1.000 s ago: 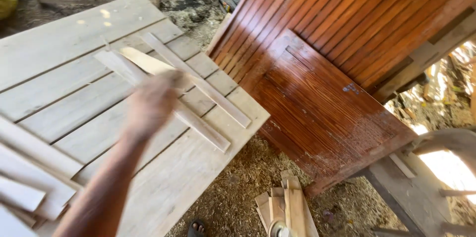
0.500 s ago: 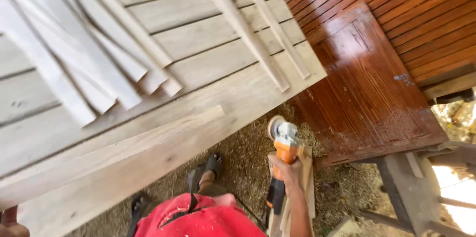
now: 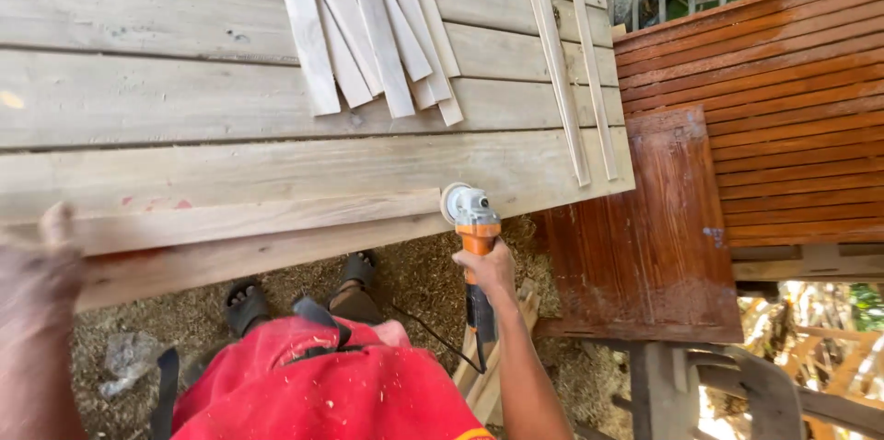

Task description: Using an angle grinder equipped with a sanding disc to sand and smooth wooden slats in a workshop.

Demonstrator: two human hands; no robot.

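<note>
My right hand (image 3: 490, 272) grips an orange angle grinder (image 3: 471, 230), and its round disc (image 3: 452, 202) sits at the right end of a long pale plank (image 3: 276, 217) on the near edge of the plank workbench (image 3: 184, 104). My left hand (image 3: 37, 270), blurred at the lower left, rests against the near edge of that plank with the thumb up on top. A black cord (image 3: 433, 337) trails from the grinder towards my red clothing (image 3: 322, 385).
A fan of several thin wood slats (image 3: 368, 26) lies at the bench's far middle, and two longer strips (image 3: 575, 72) lie at its right end. A varnished reddish slatted panel (image 3: 737, 127) leans to the right. Sawdust ground (image 3: 414, 283) and wood offcuts (image 3: 493, 376) lie below, by my sandalled feet (image 3: 247, 304).
The view has swung so the bench runs across. My right hand has lifted the grinder from near the ground up to the plank's end. My left hand has come onto the plank's near edge.
</note>
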